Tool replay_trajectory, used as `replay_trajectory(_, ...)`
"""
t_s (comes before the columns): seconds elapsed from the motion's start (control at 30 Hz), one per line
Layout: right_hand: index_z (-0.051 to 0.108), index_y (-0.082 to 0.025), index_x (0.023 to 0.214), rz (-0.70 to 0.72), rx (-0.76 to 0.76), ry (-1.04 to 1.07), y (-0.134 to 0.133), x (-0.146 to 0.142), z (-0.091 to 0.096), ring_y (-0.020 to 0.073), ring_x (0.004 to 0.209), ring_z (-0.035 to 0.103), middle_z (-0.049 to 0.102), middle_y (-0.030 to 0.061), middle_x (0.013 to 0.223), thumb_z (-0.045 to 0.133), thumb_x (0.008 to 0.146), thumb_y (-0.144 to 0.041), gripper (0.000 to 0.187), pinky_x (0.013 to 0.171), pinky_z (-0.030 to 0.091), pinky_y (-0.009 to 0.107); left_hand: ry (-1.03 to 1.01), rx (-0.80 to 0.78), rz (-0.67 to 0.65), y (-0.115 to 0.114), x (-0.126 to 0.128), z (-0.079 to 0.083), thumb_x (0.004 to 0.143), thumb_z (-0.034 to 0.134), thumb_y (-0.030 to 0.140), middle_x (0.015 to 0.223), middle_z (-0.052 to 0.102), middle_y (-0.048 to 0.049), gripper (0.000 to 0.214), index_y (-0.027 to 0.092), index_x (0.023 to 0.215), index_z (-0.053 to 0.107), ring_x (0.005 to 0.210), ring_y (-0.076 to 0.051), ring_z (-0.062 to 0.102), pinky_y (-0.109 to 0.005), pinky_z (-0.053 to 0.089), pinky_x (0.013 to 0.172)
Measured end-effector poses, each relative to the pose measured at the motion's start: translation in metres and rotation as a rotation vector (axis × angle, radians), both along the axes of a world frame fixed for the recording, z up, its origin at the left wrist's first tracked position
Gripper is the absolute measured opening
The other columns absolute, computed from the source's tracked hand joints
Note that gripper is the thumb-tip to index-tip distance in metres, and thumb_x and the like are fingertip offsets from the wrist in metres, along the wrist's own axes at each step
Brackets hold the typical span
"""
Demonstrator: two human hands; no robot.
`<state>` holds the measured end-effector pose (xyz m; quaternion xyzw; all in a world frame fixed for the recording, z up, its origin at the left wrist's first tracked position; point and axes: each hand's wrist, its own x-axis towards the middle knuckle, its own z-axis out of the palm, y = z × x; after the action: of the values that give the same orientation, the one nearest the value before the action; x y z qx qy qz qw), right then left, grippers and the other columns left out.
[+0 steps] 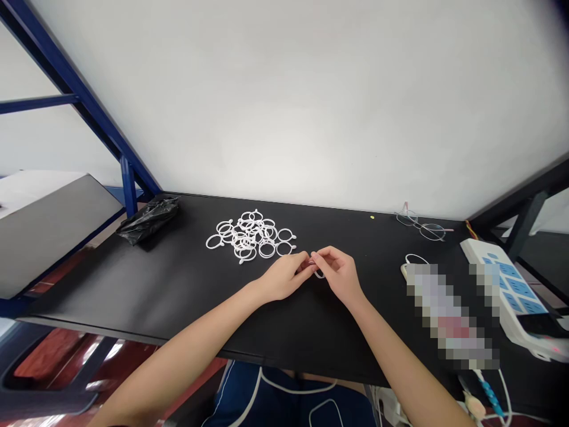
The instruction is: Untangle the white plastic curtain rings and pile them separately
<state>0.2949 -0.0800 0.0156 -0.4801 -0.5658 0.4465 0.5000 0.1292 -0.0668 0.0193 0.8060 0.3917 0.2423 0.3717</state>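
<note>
My left hand [284, 277] and my right hand [340, 274] meet over the middle of the black table [146, 296]. Both pinch one small white plastic ring [318, 273] between their fingertips, just above the tabletop. A pile of several white plastic rings [251, 235] lies on the table just behind and to the left of my hands.
A crumpled black plastic bag [150, 219] lies at the table's back left. A pair of glasses [420, 224] rests at the back right. A white and blue power strip [511, 290] and a blurred object [448, 317] with a white cable sit at the right. Blue metal frame stands left.
</note>
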Motion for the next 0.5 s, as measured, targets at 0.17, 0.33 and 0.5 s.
replay_trajectory(0.17,0.063,-0.02,0.072,-0.004,0.022,0.015,0.0008,0.0011,-0.0012,0.018,0.066,0.067,0.067,0.0023,0.07,0.072,0.077,-0.04,0.023,0.065,0.055,0.031,-0.061,-0.019,0.01,-0.0001,0.0004,0.0002,0.097,0.04,0.044,0.071,0.061,-0.0002,0.034,0.017,0.078,0.051,0.061,-0.012,0.055,-0.024,0.039,0.058)
replay_trajectory(0.33,0.064,-0.02,0.077,0.02,0.043,0.04,0.0023,0.0026,-0.0036,0.018,0.07,0.067,0.067,0.0033,0.076,0.073,0.077,-0.036,0.018,0.068,0.057,0.032,-0.122,-0.048,0.045,0.0013,0.0002,-0.003,0.094,0.046,0.04,0.074,0.064,-0.0004,0.027,0.017,0.082,0.054,0.064,-0.011,0.057,-0.023,0.042,0.059)
replay_trajectory(0.5,0.065,-0.021,0.081,0.055,0.073,0.065,0.0024,0.0026,-0.0041,0.02,0.081,0.068,0.069,0.005,0.086,0.075,0.075,-0.032,0.016,0.079,0.058,0.036,-0.172,-0.003,0.087,0.0041,0.0001,-0.0084,0.09,0.053,0.031,0.077,0.064,-0.0005,0.015,0.017,0.086,0.058,0.066,-0.011,0.058,-0.022,0.045,0.061)
